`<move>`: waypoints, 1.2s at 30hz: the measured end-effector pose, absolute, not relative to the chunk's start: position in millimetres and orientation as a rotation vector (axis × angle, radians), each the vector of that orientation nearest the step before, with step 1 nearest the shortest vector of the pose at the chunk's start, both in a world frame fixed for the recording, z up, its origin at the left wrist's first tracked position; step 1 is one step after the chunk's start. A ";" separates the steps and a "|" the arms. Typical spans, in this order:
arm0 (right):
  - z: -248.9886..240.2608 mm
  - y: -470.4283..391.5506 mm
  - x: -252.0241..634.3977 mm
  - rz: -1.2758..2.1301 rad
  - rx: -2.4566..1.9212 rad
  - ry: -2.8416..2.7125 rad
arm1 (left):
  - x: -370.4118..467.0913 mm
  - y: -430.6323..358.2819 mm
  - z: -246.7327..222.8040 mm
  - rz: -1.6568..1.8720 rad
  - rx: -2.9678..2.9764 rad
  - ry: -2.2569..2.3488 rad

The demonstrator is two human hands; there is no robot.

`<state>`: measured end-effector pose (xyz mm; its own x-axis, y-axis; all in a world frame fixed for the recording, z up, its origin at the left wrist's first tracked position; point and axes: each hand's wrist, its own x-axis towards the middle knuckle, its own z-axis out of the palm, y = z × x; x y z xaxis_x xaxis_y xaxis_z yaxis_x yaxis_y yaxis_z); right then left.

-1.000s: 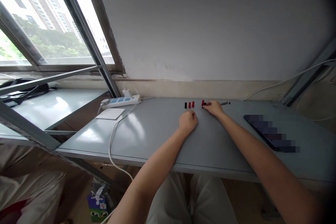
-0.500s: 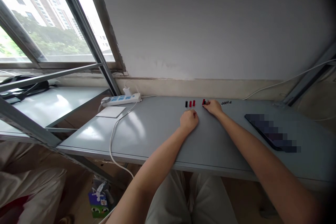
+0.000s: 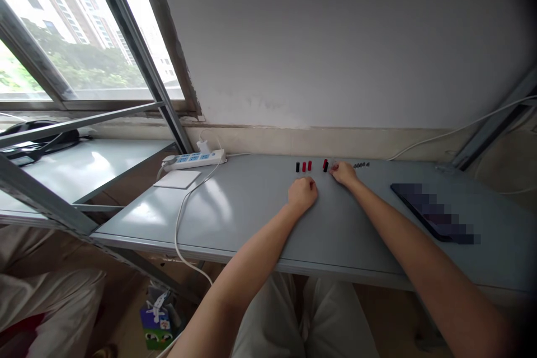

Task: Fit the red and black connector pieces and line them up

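My left hand (image 3: 302,193) rests on the grey table as a closed fist, and whatever may be inside it is hidden. Just beyond it a black cylinder (image 3: 297,167) and two red cylinders, one of them the right-hand red cylinder (image 3: 309,165), stand upright in a row. My right hand (image 3: 345,174) is at the back of the table with thumb and fingers pinched together; what is between them is too small to make out. Directly left of its fingertips stand another black cylinder (image 3: 326,168) and, partly behind it, a red cylinder (image 3: 324,161).
Several small dark metallic pieces (image 3: 361,165) lie right of my right hand. A dark flat device (image 3: 432,212), partly blurred, lies further right. A power strip (image 3: 193,159), a white flat box (image 3: 178,179) and a white cable (image 3: 179,218) occupy the left side. Another person's leg (image 3: 62,296) shows lower left.
My right hand has shifted slightly to the right, off the black and red cylinders, which now stand apart from its fingertips. My left hand has stayed in place.
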<state>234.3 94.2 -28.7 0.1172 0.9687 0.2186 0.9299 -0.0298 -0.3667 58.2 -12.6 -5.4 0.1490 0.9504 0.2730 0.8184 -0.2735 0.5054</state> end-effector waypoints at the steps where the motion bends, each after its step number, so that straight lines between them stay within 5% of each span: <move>1: -29.1 94.8 234.0 0.126 -1.990 -1.831 | 58.2 -12.5 -5.6 0.806 2.185 1.730; 14: -11.5 73.9 230.1 0.003 -2.112 -1.953 | 55.2 -10.7 -4.5 0.681 2.143 1.843; 25: -16.1 69.2 180.1 0.368 -1.778 -1.950 | 52.3 -12.3 0.4 0.580 2.153 1.990; 36: -21.0 84.0 162.5 0.270 -1.845 -1.848 | 50.6 -11.7 0.9 0.649 2.115 1.901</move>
<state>162.5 84.0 -21.0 0.0542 0.9758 0.2120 0.8741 0.0563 -0.4824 50.6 -11.7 0.9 0.0632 0.9828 0.1735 0.8838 -0.1359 0.4478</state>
